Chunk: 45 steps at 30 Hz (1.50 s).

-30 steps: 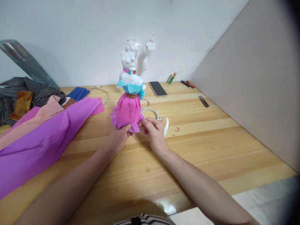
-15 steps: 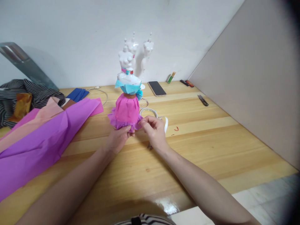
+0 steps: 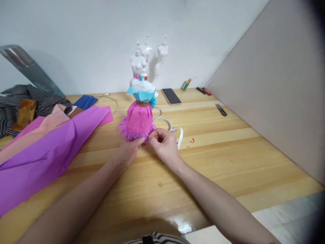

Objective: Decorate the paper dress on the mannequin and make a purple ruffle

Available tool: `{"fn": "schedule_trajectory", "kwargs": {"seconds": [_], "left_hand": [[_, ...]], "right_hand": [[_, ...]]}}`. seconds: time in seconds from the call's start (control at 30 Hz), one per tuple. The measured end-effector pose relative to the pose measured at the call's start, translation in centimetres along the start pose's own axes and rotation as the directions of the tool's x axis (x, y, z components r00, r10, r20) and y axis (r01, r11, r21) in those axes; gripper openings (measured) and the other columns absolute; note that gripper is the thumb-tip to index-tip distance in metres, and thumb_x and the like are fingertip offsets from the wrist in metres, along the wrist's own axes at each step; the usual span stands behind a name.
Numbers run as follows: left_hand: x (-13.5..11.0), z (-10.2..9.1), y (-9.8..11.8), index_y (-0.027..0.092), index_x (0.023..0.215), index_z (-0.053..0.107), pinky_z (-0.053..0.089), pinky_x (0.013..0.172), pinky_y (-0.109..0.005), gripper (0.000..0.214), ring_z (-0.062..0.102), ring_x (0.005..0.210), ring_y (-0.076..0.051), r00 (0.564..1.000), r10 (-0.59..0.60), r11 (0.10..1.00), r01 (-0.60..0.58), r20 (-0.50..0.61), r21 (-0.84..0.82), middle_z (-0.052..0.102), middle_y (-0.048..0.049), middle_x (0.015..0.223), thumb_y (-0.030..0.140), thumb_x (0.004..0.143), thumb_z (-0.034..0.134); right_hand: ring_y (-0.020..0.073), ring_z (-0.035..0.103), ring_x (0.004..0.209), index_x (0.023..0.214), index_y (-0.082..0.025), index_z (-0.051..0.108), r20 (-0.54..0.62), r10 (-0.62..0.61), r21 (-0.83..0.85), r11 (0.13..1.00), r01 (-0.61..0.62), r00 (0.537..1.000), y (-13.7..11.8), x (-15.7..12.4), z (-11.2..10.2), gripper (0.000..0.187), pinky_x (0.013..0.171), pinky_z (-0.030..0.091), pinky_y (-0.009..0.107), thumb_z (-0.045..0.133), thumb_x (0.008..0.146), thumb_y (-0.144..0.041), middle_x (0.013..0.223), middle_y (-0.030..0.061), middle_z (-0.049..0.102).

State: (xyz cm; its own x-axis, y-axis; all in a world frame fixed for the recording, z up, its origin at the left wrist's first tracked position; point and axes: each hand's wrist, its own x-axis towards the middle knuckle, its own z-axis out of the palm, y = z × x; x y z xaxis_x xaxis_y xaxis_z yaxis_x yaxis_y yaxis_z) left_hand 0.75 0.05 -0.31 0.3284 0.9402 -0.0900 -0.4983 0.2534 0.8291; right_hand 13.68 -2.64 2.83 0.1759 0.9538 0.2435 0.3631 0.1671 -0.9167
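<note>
A small white mannequin (image 3: 137,66) stands on the wooden table (image 3: 228,152), dressed in a pink paper skirt (image 3: 139,120) with a purple ruffle (image 3: 126,130) at the hem and a blue paper collar (image 3: 142,95). My left hand (image 3: 128,151) pinches the ruffle at the front of the hem. My right hand (image 3: 164,145) pinches the ruffle just to the right, fingers closed on the paper. Two more white mannequins (image 3: 162,54) stand behind it by the wall.
Purple and pink tissue sheets (image 3: 43,149) lie at the left, with blue paper (image 3: 85,101) and a striped cloth (image 3: 38,100) behind. A tape roll (image 3: 162,122) sits right of the skirt. A phone (image 3: 171,96), clippers (image 3: 220,109) and lighters (image 3: 204,90) lie further back. A grey panel (image 3: 274,84) walls the right.
My right hand has slid a little left along the hem and closed tighter on the ruffle. The left hand stays pinched at the front.
</note>
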Motion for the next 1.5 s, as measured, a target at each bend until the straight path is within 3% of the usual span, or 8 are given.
{"fn": "schedule_trajectory", "kwargs": {"seconds": [0.23, 0.37, 0.5, 0.73, 1.0, 1.23, 1.5], "left_hand": [[0.14, -0.13, -0.24, 0.018, 0.09, 0.066, 0.048, 0.071, -0.032, 0.023, 0.062, 0.08, -0.018, 0.998, 0.044, 0.998, -0.042, 0.036, -0.057, 0.068, -0.0022, 0.085, 0.021, 0.069, 0.074], [-0.01, 0.37, 0.09, 0.02, 0.1, 0.066, 0.049, 0.077, -0.033, 0.034, 0.063, 0.09, -0.019, 0.999, 0.044, 0.995, -0.043, 0.003, -0.091, 0.069, -0.0029, 0.095, 0.021, 0.068, 0.075], [-0.1, 0.6, 0.27, 0.023, 0.106, 0.065, 0.049, 0.079, -0.034, 0.04, 0.064, 0.095, -0.021, 0.999, 0.049, 0.995, -0.05, -0.009, -0.084, 0.071, -0.0029, 0.095, 0.021, 0.067, 0.075], [0.03, 0.44, -0.09, 0.019, 0.101, 0.066, 0.05, 0.086, -0.04, 0.033, 0.064, 0.101, -0.025, 0.996, 0.086, 0.994, -0.085, 0.017, -0.069, 0.072, -0.0057, 0.098, 0.023, 0.07, 0.075], [-0.05, 0.72, 0.11, 0.02, 0.104, 0.065, 0.049, 0.09, -0.042, 0.038, 0.064, 0.103, -0.026, 0.995, 0.098, 0.991, -0.096, 0.016, -0.097, 0.071, -0.0059, 0.104, 0.019, 0.068, 0.075], [-0.04, 0.6, -0.06, 0.022, 0.107, 0.064, 0.048, 0.09, -0.041, 0.041, 0.064, 0.104, -0.024, 0.996, 0.088, 0.992, -0.088, -0.002, -0.088, 0.071, -0.0029, 0.1, 0.019, 0.068, 0.075], [0.11, 0.51, -0.19, 0.023, 0.104, 0.064, 0.049, 0.088, -0.039, 0.038, 0.065, 0.099, -0.022, 0.997, 0.069, 0.992, -0.071, -0.025, -0.106, 0.071, -0.0009, 0.093, 0.019, 0.067, 0.074]], "right_hand": [[0.0077, 0.04, 0.044, 0.058, -0.018, 0.053, -0.015, -0.074, -0.086, 0.994, 0.073, 0.997, 0.34, -0.08, 0.02, 0.017, 0.046, 0.033, 0.021, 0.052, 0.073, -0.025, 0.048, -0.0047, 0.047], [0.0076, 0.04, 0.043, 0.057, -0.019, 0.052, -0.025, -0.099, -0.118, 0.988, 0.095, 0.995, 0.42, -0.16, -0.03, 0.016, 0.045, 0.032, 0.021, 0.052, 0.072, -0.023, 0.047, -0.0049, 0.046], [0.0078, 0.04, 0.043, 0.058, -0.018, 0.053, -0.019, -0.1, -0.095, 0.991, 0.098, 0.995, 0.14, -0.21, -0.08, 0.015, 0.046, 0.033, 0.021, 0.052, 0.072, -0.023, 0.047, -0.0051, 0.046], [0.0067, 0.038, 0.042, 0.059, -0.018, 0.053, -0.014, -0.119, -0.066, 0.991, 0.118, 0.993, 0.21, -0.42, 0.19, 0.014, 0.046, 0.033, 0.021, 0.056, 0.072, -0.021, 0.047, -0.0066, 0.044], [0.0077, 0.041, 0.045, 0.065, -0.018, 0.056, -0.053, -0.251, -0.187, 0.953, 0.238, 0.966, 0.31, -0.62, 0.11, 0.011, 0.048, 0.034, 0.022, 0.06, 0.074, -0.022, 0.05, -0.0061, 0.046], [0.0076, 0.04, 0.043, 0.061, -0.019, 0.055, -0.035, -0.097, -0.132, 0.987, 0.091, 0.995, 0.16, -0.49, 0.26, 0.014, 0.046, 0.033, 0.022, 0.057, 0.074, -0.022, 0.048, -0.0058, 0.047], [0.0071, 0.037, 0.043, 0.057, -0.019, 0.05, -0.051, -0.114, -0.09, 0.99, 0.109, 0.992, 0.0, -0.58, 0.35, 0.015, 0.047, 0.033, 0.022, 0.055, 0.071, -0.019, 0.047, -0.007, 0.043]]}}
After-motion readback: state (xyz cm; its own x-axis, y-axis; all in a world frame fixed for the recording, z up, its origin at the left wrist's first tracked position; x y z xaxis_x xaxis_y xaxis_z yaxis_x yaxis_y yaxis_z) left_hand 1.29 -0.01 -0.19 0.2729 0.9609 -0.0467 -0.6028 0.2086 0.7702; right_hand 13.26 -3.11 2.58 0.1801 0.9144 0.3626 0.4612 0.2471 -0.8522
